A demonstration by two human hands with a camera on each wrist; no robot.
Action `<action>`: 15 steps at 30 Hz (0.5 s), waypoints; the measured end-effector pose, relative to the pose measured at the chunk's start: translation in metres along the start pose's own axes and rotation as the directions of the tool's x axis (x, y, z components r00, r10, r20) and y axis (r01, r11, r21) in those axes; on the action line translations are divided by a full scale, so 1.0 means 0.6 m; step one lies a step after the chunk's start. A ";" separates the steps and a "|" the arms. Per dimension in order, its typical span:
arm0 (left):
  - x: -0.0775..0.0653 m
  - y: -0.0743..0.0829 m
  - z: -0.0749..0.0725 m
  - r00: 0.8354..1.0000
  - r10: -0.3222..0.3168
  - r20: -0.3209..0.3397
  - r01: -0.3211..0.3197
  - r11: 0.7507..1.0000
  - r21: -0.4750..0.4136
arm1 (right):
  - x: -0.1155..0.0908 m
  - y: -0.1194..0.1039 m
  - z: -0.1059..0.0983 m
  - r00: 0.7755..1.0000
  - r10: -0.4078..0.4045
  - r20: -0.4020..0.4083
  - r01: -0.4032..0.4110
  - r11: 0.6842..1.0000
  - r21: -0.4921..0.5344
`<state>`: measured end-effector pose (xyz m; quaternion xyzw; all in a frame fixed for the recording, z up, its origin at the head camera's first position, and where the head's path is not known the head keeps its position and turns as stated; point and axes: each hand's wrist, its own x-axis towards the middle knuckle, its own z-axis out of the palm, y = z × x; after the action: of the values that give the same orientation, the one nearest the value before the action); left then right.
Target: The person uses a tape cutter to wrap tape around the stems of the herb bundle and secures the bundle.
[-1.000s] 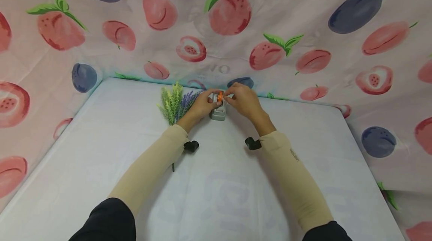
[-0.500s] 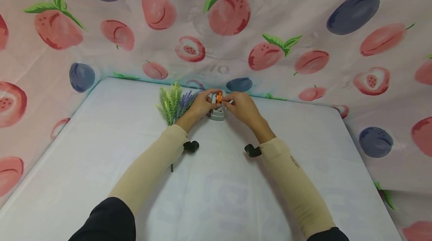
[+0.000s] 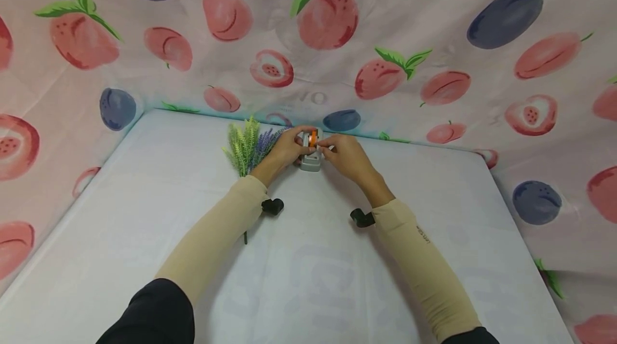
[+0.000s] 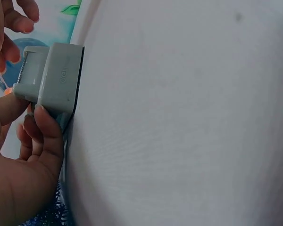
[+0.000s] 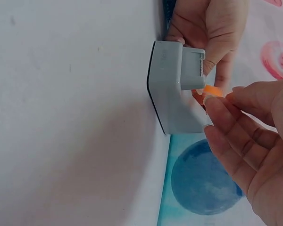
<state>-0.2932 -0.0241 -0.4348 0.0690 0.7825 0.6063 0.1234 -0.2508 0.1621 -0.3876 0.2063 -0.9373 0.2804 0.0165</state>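
A grey tape dispenser (image 3: 310, 164) with a serrated cutter stands near the back edge of the table. At its top sits an orange-cored tape roll (image 3: 313, 138), mostly hidden by fingers. My left hand (image 3: 286, 149) grips this roll from the left, thumb nearer me and fingers behind. From the right, my right hand (image 3: 345, 154) pinches thumb and forefinger together beside the roll. In the left wrist view a thin clear strip of tape (image 4: 4, 81) runs from the orange part to the right hand's fingers. The right wrist view shows the orange part (image 5: 213, 90) just past the cutter.
Artificial flower sprigs (image 3: 248, 146), yellow-green and purple, lie left of the dispenser, partly behind the left wrist. A white cover lies over the table (image 3: 308, 263). Behind it rises a fruit-printed cloth (image 3: 318, 70). Black wrist mounts (image 3: 273, 207) stick out inward from both sleeves.
The right hand has come lower and closer to the tape roll, its fingertips now beside it. My left hand keeps its hold, and the dispenser stays in place.
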 end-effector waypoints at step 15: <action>-0.008 0.006 0.001 1.000 -0.010 0.003 0.010 1.000 0.011 | -0.009 -0.001 0.000 0.999 -0.048 -0.018 0.048 0.999 -0.021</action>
<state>-0.2887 -0.0237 -0.4307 0.0667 0.7859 0.6014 0.1273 -0.2458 0.1636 -0.3881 0.2261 -0.9348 0.2720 0.0342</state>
